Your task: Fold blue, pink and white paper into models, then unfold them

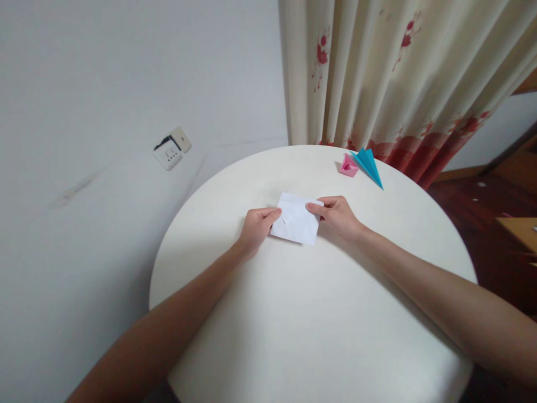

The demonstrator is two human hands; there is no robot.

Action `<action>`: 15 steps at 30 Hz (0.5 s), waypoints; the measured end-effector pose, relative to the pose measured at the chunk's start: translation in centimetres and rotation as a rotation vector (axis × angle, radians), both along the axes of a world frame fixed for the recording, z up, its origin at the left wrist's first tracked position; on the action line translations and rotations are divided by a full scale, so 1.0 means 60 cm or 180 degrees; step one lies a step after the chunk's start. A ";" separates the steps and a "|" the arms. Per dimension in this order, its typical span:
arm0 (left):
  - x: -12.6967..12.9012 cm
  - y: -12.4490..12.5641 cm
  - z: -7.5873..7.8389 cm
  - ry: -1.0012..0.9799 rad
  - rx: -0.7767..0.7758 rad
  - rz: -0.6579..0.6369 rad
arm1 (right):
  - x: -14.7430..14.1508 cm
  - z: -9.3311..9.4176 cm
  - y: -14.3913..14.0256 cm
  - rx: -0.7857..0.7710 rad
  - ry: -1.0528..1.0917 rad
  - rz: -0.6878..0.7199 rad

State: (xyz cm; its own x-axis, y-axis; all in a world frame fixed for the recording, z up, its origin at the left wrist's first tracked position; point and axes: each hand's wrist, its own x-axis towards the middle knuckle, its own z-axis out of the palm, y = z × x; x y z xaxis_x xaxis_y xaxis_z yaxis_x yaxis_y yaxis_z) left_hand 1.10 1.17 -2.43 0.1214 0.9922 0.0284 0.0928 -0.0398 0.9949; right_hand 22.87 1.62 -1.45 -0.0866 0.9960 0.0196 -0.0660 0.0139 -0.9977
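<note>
A round desk point(319, 336) with a smooth, matte, cream-white top fills the lower middle of the frame. Near its centre lies one sheet of white paper point(296, 219), thin and crisp, folded into a rough rectangle with a small flap creased near its left half. It sits flat or nearly flat on the desk; from here I cannot quite tell whether its near edge is lifted.

Two bare hands meet at the paper from either side. The left hand point(257, 226) comes in from the lower left of the frame, its fingers curled and its thumb pinching the paper's left edge. The right hand point(337, 215) comes in from the lower right, thumb and forefinger pinching the upper right corner, the other fingers tucked under. The paper lies directly between the two, touching both.

Towards the upper right of the desk, well apart from the hands, rest two folded paper shapes: one small pink one point(348, 165), squat and pocket-like, and one teal one point(369, 164), long and pointed like a dart, just beside it and seeming to touch.

Behind the desk hangs one curtain point(390, 73) of soft cream cloth in deep pleats, printed with red flowers and a red band at the hem. At the upper left, one white wall socket point(172, 148) sits on the plain pale wall.
</note>
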 end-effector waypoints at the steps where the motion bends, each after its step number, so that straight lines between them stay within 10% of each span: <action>1: 0.000 0.001 -0.001 0.0022 0.0027 0.0032 | 0.001 -0.001 0.001 0.0004 -0.0012 -0.0008; 15: 0.011 -0.009 0.029 -0.0115 0.0647 -0.0285 | 0.003 -0.004 0.003 -0.0302 0.0415 -0.0011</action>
